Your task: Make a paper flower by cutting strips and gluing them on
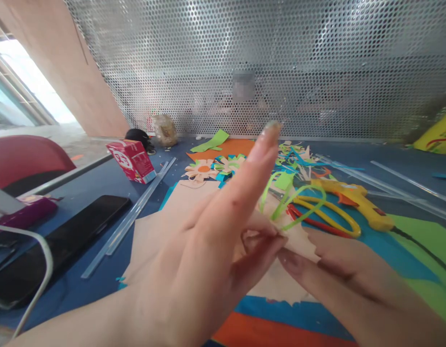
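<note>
At frame centre, the left hand (216, 241) and right hand (331, 260) pinch a peach paper piece (298, 243) between fingertips, left fingers splayed upward; a yellow glue gun (356, 202) lies just behind.

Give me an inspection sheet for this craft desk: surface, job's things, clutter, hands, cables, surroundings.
Surface: blue table, largely covered with coloured paper sheets.
Job's things: small peach paper piece with a notched edge, pinched between both hands; green paper strips just behind it.
Clutter: glue gun, scissors, paper flowers, glue sticks, red carton, phone, paper offcuts.
Hands: left hand holds the piece with its index finger raised; right hand grips the piece's right side.
Cables: black cord from the glue gun; white cable at left.
Surroundings: perforated metal screen behind the table; red chair at left.
</note>
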`<state>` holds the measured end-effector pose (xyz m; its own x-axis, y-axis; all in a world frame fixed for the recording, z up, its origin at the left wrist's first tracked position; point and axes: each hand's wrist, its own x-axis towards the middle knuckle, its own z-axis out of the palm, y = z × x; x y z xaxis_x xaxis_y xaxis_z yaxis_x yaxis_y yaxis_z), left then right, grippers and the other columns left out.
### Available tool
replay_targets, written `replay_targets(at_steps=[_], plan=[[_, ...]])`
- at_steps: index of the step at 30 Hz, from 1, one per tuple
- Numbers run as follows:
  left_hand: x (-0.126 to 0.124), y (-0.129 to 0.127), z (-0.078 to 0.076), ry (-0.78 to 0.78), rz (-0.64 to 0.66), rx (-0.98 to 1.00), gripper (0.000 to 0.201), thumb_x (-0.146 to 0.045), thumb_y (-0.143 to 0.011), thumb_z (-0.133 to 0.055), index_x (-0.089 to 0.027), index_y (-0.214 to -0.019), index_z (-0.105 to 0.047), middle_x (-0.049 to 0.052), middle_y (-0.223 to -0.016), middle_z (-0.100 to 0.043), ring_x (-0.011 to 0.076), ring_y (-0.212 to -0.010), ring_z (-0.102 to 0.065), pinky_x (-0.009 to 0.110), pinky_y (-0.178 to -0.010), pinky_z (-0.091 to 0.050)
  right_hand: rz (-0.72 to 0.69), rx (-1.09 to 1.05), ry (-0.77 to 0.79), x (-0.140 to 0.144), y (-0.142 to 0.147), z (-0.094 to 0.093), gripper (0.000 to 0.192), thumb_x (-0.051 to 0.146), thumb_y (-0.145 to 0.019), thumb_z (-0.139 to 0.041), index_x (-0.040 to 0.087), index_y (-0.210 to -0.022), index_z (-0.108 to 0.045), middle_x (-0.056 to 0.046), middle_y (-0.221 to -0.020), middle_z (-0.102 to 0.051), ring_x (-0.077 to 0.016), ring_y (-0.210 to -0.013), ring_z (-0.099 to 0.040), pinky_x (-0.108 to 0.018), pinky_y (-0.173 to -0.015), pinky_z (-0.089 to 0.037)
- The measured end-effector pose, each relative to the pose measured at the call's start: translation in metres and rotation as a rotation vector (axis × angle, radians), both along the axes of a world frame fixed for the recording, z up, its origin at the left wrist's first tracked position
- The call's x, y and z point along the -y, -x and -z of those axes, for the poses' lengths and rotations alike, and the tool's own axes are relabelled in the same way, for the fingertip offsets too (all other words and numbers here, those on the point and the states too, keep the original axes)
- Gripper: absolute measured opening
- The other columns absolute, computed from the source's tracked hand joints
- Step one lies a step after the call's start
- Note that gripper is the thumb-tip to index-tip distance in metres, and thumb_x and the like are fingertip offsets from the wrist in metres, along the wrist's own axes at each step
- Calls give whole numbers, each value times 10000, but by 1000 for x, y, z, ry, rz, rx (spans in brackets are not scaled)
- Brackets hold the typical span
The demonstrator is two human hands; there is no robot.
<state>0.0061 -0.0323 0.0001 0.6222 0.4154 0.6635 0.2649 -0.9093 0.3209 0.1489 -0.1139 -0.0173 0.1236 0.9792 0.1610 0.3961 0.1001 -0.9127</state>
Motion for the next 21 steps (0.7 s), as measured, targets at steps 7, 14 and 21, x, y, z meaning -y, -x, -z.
replay_targets(at_steps=[7,14,21], plan=[[7,-4,0,87,69,130,763,-72,-717,-575,-296,-1320,-165,-96,-656,-615,101,-656,-604,208,-663,-541,-86,-79,-28,0,-3,3,164,303,-795,-464,290,-640,-515,42,-645,-589,-163,-650,-571,-220,-586,-500],[2,-1,-2,-1,124,87,832,-36,-712,-570,-327,-1345,-115,-105,-682,-609,77,-702,-608,180,-704,-529,-62,-19,-35,-1,-1,2,208,338,-821,-438,312,-673,-581,30,-602,-580,-164,-584,-562,-223,-519,-495],[3,-4,-4,42,146,151,870,-61,-682,-621,-399,-1329,-146,-108,-684,-606,90,-642,-610,193,-627,-559,-85,-37,-155,1,-3,3,222,257,-793,-492,392,-890,-640,86,-850,-663,-172,-775,-608,-225,-697,-513]])
